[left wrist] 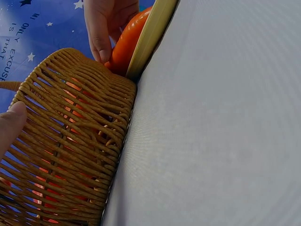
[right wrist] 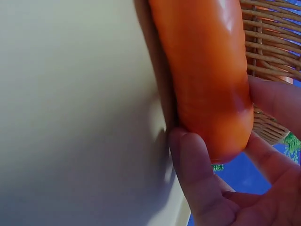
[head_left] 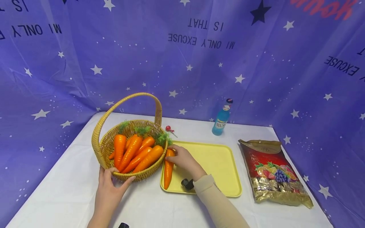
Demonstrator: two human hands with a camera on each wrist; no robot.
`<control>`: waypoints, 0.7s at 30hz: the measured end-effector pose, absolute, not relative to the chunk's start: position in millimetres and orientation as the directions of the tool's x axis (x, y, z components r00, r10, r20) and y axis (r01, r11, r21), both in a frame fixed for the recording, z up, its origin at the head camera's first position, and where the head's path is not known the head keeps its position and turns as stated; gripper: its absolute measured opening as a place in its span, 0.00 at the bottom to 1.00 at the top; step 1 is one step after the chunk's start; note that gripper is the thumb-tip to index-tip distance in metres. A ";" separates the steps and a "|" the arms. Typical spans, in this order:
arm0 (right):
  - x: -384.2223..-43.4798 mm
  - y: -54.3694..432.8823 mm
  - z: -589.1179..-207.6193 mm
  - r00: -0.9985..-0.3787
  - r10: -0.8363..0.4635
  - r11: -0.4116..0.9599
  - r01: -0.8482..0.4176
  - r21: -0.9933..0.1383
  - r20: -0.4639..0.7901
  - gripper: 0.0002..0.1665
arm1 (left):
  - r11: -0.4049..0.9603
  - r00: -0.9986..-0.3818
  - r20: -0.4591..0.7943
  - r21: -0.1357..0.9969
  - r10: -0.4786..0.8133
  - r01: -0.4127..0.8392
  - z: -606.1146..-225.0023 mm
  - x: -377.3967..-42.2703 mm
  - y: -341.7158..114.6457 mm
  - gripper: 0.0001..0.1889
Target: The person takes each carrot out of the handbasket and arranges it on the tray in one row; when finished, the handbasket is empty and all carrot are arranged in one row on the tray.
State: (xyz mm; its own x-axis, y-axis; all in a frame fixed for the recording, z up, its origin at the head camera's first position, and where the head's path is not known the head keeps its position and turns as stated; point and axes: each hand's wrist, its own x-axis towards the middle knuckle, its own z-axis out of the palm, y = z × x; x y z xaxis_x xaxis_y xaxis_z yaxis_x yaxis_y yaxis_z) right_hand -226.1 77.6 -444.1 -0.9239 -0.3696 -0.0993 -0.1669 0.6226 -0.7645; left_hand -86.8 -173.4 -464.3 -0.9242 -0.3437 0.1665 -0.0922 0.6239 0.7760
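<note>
My right hand (head_left: 185,160) holds the thick top end of an orange carrot (head_left: 168,172) between thumb and fingers. This carrot lies lengthwise along the left edge of a yellow tray (head_left: 216,167), its tip toward me. In the right wrist view, fingertips (right wrist: 195,153) press both sides of the carrot's rounded end. At the left stands a wicker basket (head_left: 142,175) with a tall arched handle, filled with several carrots (head_left: 132,152) with green tops. My left hand (head_left: 109,188) grips the basket's near rim, the thumb (left wrist: 13,123) against the outer weave in the left wrist view.
A red lollipop (head_left: 169,129) lies behind the tray, right of the basket. Farther back stands a blue bottle (head_left: 221,122). A red and gold candy bag (head_left: 273,172) lies right of the tray. A purple starred cloth (head_left: 182,63) hangs behind the white table (head_left: 154,209).
</note>
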 end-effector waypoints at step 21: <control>-216.7 85.8 -406.3 -0.966 -0.258 0.786 -0.224 -0.576 0.024 0.29 | 0.616 -0.931 0.148 0.782 -0.335 -0.097 -464.5 -87.7 -173.8 0.38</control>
State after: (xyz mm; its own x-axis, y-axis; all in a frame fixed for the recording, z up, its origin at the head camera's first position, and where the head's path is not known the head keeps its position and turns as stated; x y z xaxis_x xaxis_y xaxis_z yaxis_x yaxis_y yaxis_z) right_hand -216.7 85.8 -406.3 -0.9658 -0.2583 0.0238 -0.2245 0.7860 -0.5761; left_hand -87.7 -173.8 -464.5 -0.9306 -0.3348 0.1483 -0.0968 0.6156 0.7821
